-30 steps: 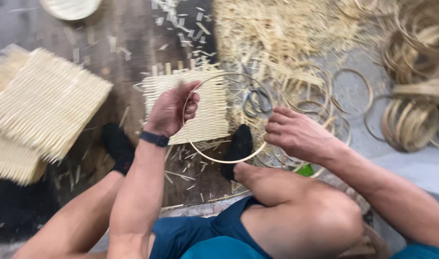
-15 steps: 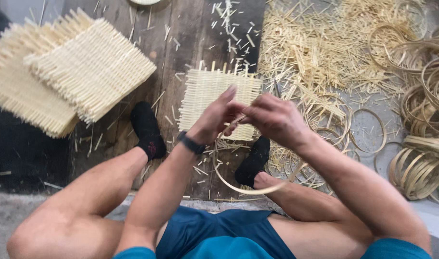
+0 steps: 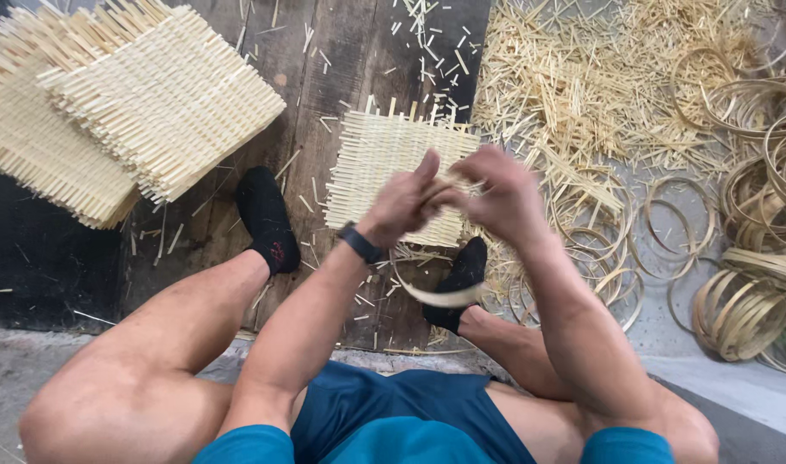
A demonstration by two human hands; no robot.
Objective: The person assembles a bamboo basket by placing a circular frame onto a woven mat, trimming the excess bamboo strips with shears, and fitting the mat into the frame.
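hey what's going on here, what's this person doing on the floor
A person sits on a wooden floor, both hands raised together over a square woven bamboo mat. The left hand and right hand grip a thin bamboo hoop that curves down below them. A stack of finished mats lies to the left, loose hoops and bamboo offcuts to the right.

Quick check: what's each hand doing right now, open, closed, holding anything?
Left hand: closed, gripping the bamboo hoop near its top.
Right hand: closed on the same bamboo hoop, fingers pinched against the left hand's.
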